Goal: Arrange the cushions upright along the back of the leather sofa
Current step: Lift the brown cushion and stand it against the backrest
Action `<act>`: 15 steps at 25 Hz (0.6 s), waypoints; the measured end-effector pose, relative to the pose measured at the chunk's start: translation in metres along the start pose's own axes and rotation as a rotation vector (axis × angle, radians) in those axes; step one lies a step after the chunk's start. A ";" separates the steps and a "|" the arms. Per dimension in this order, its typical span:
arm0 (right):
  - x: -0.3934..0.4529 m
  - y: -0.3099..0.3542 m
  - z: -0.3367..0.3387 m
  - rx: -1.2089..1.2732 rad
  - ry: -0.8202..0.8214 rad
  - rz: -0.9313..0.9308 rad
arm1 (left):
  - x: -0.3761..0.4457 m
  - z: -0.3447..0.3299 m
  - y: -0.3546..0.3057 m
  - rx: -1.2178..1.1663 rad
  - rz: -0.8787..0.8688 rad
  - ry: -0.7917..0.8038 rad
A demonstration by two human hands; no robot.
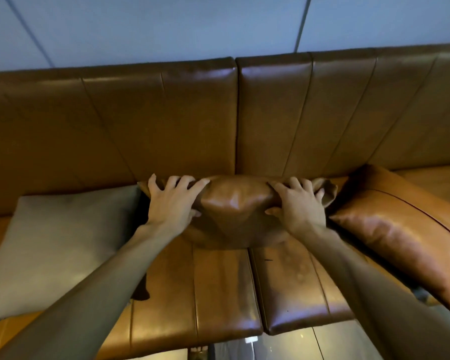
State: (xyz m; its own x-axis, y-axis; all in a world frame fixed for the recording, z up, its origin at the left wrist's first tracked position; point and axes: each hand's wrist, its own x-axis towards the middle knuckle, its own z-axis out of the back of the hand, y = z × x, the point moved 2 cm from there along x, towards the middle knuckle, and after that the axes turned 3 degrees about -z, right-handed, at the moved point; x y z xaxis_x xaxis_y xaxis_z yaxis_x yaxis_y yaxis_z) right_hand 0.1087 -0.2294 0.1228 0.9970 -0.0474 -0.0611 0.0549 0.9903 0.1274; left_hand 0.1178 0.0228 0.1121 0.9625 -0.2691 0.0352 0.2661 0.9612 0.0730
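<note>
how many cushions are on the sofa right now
3: a grey cushion on the left, a brown leather cushion gripped in the middle, a tan leather cushion on the right. More may lie outside the view.

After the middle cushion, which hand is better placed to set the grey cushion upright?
Probably the left hand: it grips the brown cushion right beside the grey cushion. The right hand is on the far side.

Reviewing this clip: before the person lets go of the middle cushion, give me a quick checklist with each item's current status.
1. Left hand grips the brown cushion top edge: ok.
2. Right hand grips the same edge: ok.
3. Cushion against the sofa backrest: ok.
4. Cushion's base settled on the seat: cannot tell, the bulge hides it.
5. Grey cushion upright: not ok, leaning.
6. Tan cushion upright: not ok, tilted.
</note>
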 end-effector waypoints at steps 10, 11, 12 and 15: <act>0.139 0.064 -0.011 0.009 0.264 0.136 | 0.097 -0.024 0.103 -0.133 0.007 0.349; 0.148 0.067 -0.008 0.000 0.271 0.127 | 0.103 -0.025 0.110 -0.147 0.007 0.350; 0.157 0.070 -0.003 -0.014 0.287 0.122 | 0.110 -0.022 0.114 -0.154 0.002 0.348; 0.184 0.076 0.011 -0.047 0.286 0.118 | 0.131 -0.010 0.126 -0.149 -0.006 0.301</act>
State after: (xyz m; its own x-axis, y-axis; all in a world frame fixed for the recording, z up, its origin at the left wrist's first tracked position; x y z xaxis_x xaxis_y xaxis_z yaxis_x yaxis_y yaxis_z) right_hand 0.2970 -0.1642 0.1326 0.9402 0.1004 -0.3255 -0.0696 0.9920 0.1050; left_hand 0.2782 0.1088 0.1157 0.9276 -0.2660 -0.2624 0.2552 0.9640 -0.0752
